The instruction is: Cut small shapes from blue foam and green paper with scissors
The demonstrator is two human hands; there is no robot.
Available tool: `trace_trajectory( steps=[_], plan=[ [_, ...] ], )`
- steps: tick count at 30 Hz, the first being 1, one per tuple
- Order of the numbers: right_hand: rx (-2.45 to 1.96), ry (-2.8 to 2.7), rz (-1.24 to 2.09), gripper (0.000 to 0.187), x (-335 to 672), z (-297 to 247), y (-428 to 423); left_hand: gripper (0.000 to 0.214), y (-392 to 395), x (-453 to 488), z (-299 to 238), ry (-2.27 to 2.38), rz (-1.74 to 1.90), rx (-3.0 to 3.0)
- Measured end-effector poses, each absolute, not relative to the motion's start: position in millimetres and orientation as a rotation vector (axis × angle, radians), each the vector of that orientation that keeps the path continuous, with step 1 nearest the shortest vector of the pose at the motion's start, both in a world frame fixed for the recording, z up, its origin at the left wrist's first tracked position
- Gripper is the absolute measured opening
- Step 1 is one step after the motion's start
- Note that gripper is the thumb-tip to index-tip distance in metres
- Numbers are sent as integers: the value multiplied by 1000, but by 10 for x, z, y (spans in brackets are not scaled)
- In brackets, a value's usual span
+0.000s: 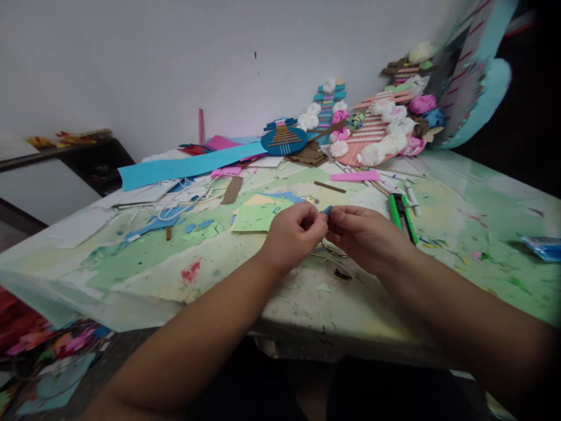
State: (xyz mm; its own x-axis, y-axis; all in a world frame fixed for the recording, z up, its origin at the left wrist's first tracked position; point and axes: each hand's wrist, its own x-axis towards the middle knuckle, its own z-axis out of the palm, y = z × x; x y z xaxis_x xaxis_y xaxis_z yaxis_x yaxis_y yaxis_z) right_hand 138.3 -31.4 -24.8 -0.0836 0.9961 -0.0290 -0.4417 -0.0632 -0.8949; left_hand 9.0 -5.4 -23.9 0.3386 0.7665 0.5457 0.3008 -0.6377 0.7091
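Between my two hands, above the near part of the table, is a small blue piece [328, 210], perhaps paper; its exact shape is too small to tell. My left hand [298, 231] is closed, thumb and forefinger pinched at the piece's left end. Thumb and fingers of my right hand [366, 231] press together on its right end. Light green and yellow paper sheets [254, 216] lie just behind my left hand. Under the hands shows part of a thin ring-like thing [335, 250], mostly hidden. A green-handled cutter or stapler-like tool [401, 216] rests beyond my right wrist.
A long blue strip [188, 166] stretches across the back left. Decorated paper guitar-like crafts [284, 140] lean at the wall. Markers [412, 199] lie behind the green tool, and a brown stick [329, 187] beyond my hands. Paper scraps [205, 231] litter the stained table [149, 292].
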Motion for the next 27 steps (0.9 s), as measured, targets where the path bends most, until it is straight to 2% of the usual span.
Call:
trace_trajectory(
  steps=[2,7,14,19,24,27],
  plan=[
    [-799,-863,1491,6,1396,-239,-314,10,-43,103,-254,879,1276,1993],
    [-795,-816,1531,4,1373,-200,-349,14,-16,123,-271,789,1309,1796],
    [-911,-869,1579,11,1370,-167,-361,13,22,121,-251,668,1237,1341],
    [-994,-897,1642,7,1388,-155,-351,16,46,126,-262,646,1234,1376],
    [-963,-872,1611,8,1361,-172,-344,33,83,119,-293,650,1295,1408],
    [-952,-855,1583,12,1341,-193,-339,23,107,131,-323,649,1212,1363]
  ],
)
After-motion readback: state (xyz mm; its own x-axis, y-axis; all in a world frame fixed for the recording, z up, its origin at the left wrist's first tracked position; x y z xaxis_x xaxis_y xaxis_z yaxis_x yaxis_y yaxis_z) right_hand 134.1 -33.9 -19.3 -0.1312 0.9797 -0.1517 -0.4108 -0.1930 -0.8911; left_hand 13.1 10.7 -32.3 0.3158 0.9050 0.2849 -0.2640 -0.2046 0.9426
